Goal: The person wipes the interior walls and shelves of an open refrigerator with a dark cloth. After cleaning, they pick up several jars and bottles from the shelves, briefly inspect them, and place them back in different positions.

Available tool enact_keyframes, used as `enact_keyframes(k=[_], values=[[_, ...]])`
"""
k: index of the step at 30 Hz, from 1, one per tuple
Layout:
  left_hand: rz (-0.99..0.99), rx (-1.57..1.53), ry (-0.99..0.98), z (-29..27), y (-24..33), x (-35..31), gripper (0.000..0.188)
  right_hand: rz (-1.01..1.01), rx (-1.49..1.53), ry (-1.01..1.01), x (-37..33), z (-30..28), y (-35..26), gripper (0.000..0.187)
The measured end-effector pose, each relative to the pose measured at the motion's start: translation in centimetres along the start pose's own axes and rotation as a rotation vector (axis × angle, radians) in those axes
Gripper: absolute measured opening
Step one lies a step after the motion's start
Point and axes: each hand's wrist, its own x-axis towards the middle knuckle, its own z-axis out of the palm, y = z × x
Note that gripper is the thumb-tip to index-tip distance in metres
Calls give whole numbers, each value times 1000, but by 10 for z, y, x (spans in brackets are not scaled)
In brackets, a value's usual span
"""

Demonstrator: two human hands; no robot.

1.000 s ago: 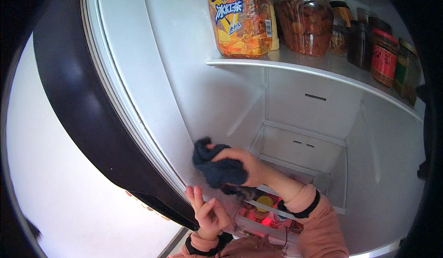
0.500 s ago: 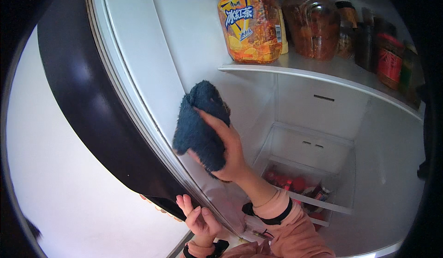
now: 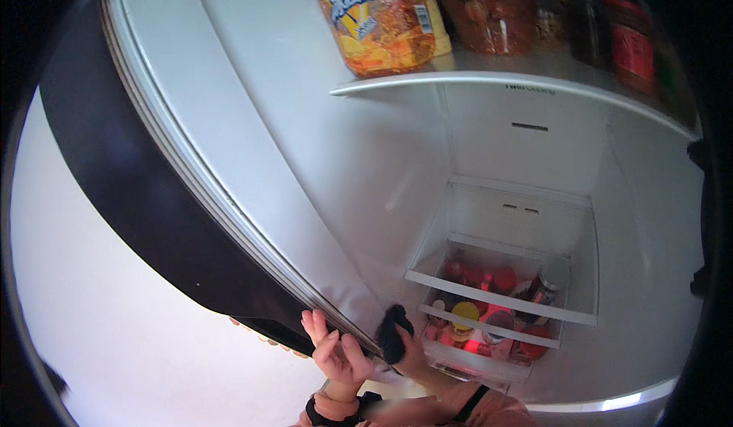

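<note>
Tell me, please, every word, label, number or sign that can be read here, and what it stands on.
I copy no wording, only where it stands:
Orange bottle: blue-and-white lettering, blurred, and a barcode.
Fridge's back wall: dark lettering, partly hidden by the shelf.
Red jar: too blurred to read.
Dark container below: too small to read.

Cloth (image 3: 392, 335) dark navy; sleeves (image 3: 500, 412) pink (cuffs (image 3: 471, 403) black); lid (image 3: 465, 314) yellow; fridge interior (image 3: 496, 148) white.
</note>
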Motion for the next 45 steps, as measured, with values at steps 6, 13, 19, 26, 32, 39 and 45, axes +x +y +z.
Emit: enact_keyframes(k=[6, 13, 19, 26, 32, 39, 45], values=[[10, 29, -18, -16, -4, 8, 26, 271, 112, -157, -18, -35, -8, 70], [-84, -21, -64, -28, -4, -2, 26, -456, 194, 342, 147, -63, -191, 72], [-95, 19, -213, -42, -7, -9, 25, -157, 505, 333, 124, -30, -174, 52], [70, -43, -441, -53, -25, -31, 29, 170, 580, 484, 31, 42, -50, 38], [54, -123, -607, -76, -33, -64, 27, 771, 636, 603, -46, 96, 85, 32], [43, -201, -800, -91, -41, -115, 24, 1200, 253, 449, -144, 159, 217, 54], [-25, -243, -845, -119, -45, -133, 24, 1336, -52, 330, -206, 147, 180, 58]])
